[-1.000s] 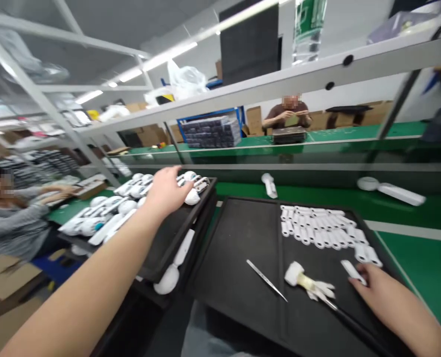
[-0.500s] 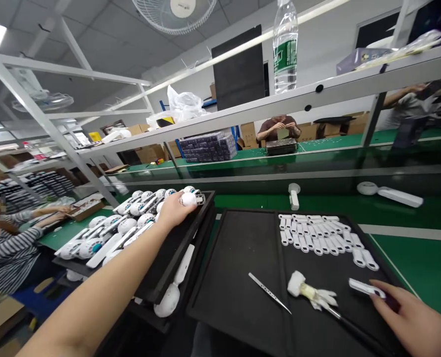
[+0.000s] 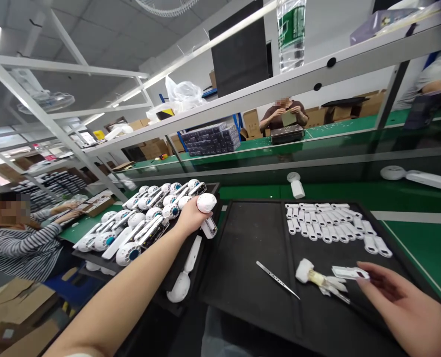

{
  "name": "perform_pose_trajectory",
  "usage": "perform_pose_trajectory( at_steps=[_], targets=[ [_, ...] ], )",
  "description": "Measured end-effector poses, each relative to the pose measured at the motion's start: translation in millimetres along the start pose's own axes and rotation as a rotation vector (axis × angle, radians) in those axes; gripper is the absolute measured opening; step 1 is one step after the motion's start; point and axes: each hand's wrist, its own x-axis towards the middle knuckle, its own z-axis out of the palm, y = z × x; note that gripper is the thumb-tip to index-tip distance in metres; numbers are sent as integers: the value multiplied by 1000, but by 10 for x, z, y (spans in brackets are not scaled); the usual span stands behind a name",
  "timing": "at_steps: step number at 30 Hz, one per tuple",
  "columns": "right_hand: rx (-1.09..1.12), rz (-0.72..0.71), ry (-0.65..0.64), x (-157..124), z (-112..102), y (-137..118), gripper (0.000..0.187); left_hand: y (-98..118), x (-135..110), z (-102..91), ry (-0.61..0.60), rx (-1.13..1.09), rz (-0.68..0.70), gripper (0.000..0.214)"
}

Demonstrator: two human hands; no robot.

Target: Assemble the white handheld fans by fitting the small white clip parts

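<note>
My left hand (image 3: 190, 216) is shut around a white round-headed handheld device (image 3: 207, 204), just above the right edge of a black tray. That tray (image 3: 209, 186) holds several similar devices (image 3: 149, 224) with perforated heads, some with blue centres. My right hand (image 3: 395, 297) pinches a small white plastic piece (image 3: 348, 272) over a black mat (image 3: 238, 238). Just left of that piece lies a white cloth-wrapped bundle (image 3: 307, 274). Steel tweezers (image 3: 277, 279) lie further left, and rows of small white parts (image 3: 328, 223) sit beyond.
A white device (image 3: 182, 282) lies below the tray's near edge. Others rest on the green workbench (image 3: 417, 233). A co-worker in a striped sleeve (image 3: 19, 248) works at far left, and another person (image 3: 283, 116) sits across. A white shelf (image 3: 280, 94) runs overhead.
My left hand has lifted the device off the tray and turned it upright. My right hand has moved left with the white piece, closer to the cloth bundle. The view has shifted slightly.
</note>
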Motion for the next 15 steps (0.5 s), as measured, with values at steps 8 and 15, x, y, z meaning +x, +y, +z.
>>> perform_pose_trajectory(
  at_steps=[8, 15],
  targets=[
    [51, 119, -127, -94, -50, -479, 52, 633, -488, 180, -334, -433, -201, 55],
    [72, 106, -203, -198, 87, -261, 50, 699, -603, 454, -423, -618, -452, 43]
  ],
)
